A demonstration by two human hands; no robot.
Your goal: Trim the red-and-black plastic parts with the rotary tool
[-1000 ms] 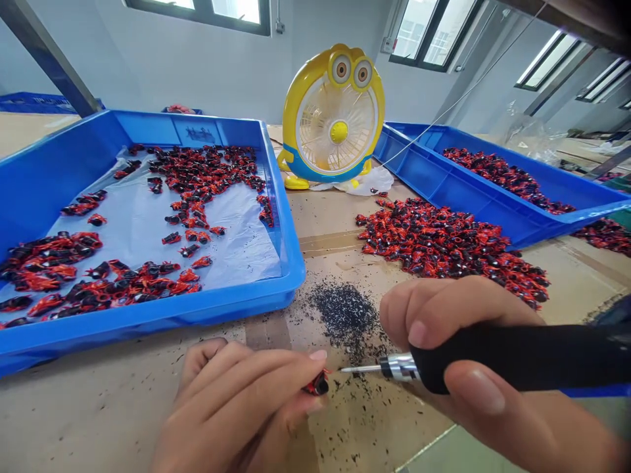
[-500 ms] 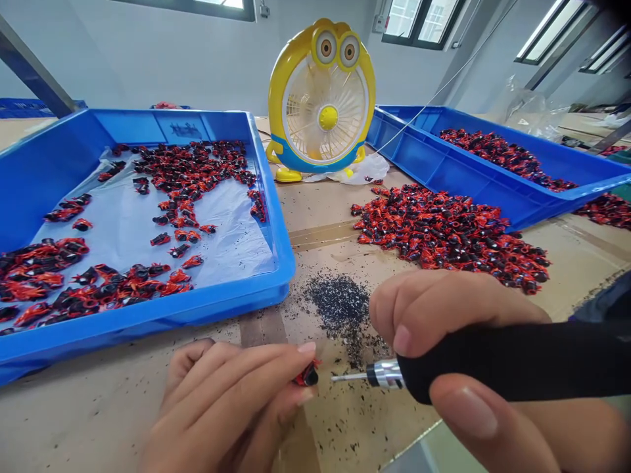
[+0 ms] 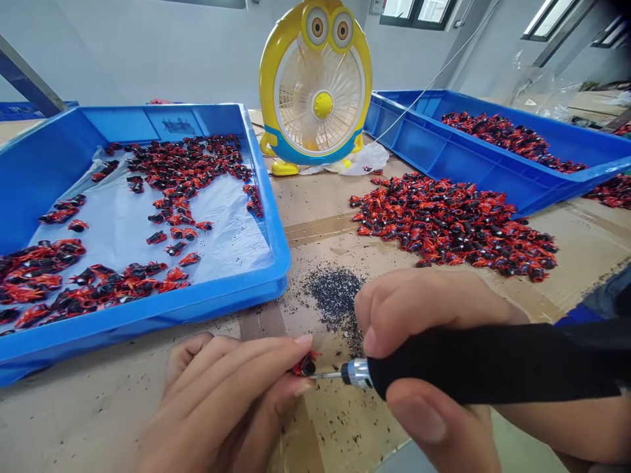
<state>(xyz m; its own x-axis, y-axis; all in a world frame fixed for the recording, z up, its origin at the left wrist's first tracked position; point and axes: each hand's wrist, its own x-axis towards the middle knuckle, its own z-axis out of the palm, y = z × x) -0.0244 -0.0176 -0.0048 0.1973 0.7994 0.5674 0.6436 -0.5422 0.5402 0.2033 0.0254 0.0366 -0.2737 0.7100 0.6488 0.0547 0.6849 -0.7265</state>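
Between the thumb and fingers of my left hand [image 3: 231,401] is a small red and black plastic piece [image 3: 306,364], its dark end facing right. My right hand [image 3: 434,368] wraps round a black-handled rotary tool [image 3: 483,361] with a silver collar and a thin metal bit [image 3: 326,375]. The bit's tip meets the dark end of the piece; whether it sits inside or only touches cannot be made out. Both hands are closed, just above the brown tabletop. A heap of black shavings [image 3: 338,295] lies beyond them.
At the left stands a blue tray [image 3: 283,263] holding many similar pieces on a white sheet. A loose pile of pieces [image 3: 453,223] lies on the table to the right, before another blue tray [image 3: 468,157]. A yellow fan [image 3: 323,105] stands at the back, with a white cord beside it.
My right hand has moved left with the rotary tool, and the bit now reaches the piece. My left hand stays nearly where it was. The view has shifted slightly.
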